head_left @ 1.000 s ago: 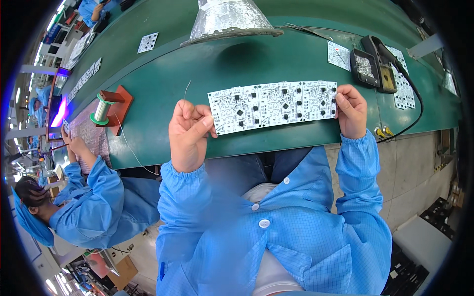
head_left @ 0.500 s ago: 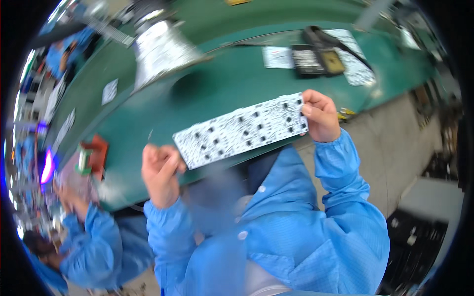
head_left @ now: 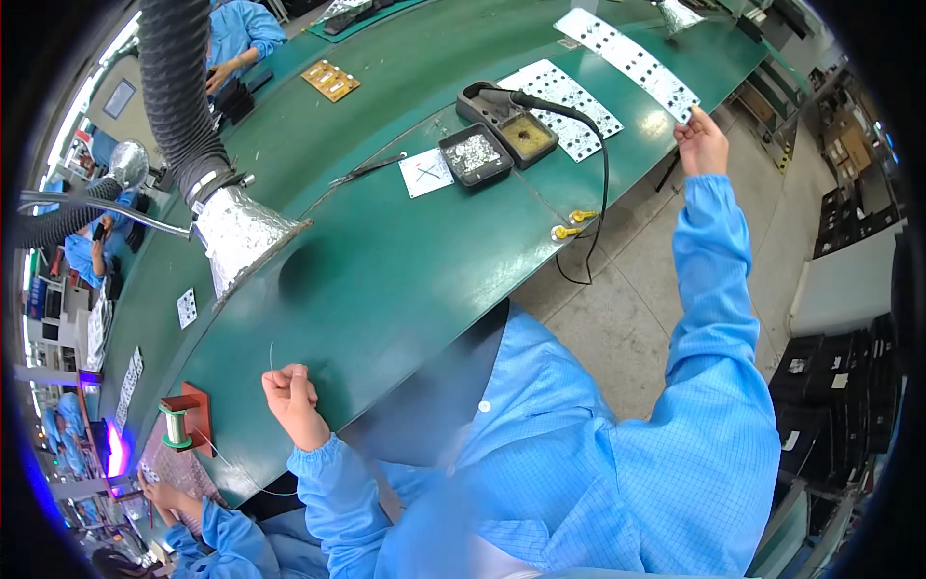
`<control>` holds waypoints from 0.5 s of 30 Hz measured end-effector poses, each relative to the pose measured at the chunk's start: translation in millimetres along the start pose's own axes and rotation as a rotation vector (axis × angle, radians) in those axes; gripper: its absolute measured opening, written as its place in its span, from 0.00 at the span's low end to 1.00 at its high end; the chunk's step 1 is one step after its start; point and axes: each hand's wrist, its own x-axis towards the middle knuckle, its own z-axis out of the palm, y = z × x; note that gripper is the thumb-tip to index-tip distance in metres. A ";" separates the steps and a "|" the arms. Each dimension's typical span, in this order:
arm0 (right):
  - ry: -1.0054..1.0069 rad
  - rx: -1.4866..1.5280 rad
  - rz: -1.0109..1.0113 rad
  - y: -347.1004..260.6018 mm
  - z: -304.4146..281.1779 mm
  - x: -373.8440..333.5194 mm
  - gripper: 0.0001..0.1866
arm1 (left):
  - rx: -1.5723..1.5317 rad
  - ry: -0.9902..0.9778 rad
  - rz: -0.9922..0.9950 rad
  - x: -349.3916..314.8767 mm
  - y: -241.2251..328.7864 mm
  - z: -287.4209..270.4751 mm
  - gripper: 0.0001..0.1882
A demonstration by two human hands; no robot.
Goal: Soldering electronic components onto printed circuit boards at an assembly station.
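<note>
A long white circuit board (head_left: 627, 63) with black parts hangs over or lies on the far right of the bench, and my right hand (head_left: 702, 145) grips its near end. My right arm is stretched out. Over the bench's left part, my left hand (head_left: 294, 398) is closed in a pinch on a thin strand of solder wire (head_left: 272, 355), which sticks up past the fingers. More wire runs from a spool (head_left: 175, 427) on a red-brown stand, left of that hand.
A soldering iron stand (head_left: 482, 101) with a sponge tray, a dark box of solder scraps (head_left: 476, 156), tweezers (head_left: 371, 168) and more white boards (head_left: 569, 106) lie ahead. A foil-covered fume hood (head_left: 241, 236) hangs at left. Yellow clips (head_left: 569, 230) sit at the edge. Co-workers sit at left.
The board, held between both hands before, is now in my right hand alone and has moved far to the right. My left hand has let go of it. The view has shifted too.
</note>
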 end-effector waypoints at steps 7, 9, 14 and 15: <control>0.286 -0.223 0.103 62.6 -19.7 67.4 0.07 | 0.086 -0.001 -0.013 0.9 0.4 3.8 0.13; 0.334 -0.323 0.173 71.3 -18.1 70.5 0.08 | 0.091 -0.008 -0.018 1.1 -0.7 3.6 0.14; 0.294 -0.426 0.256 76.7 -18.9 71.8 0.10 | 0.082 0.001 -0.014 2.7 -3.7 5.2 0.13; 0.279 -0.445 0.282 76.1 -19.7 72.8 0.11 | 0.078 -0.023 -0.015 2.9 -4.2 5.6 0.13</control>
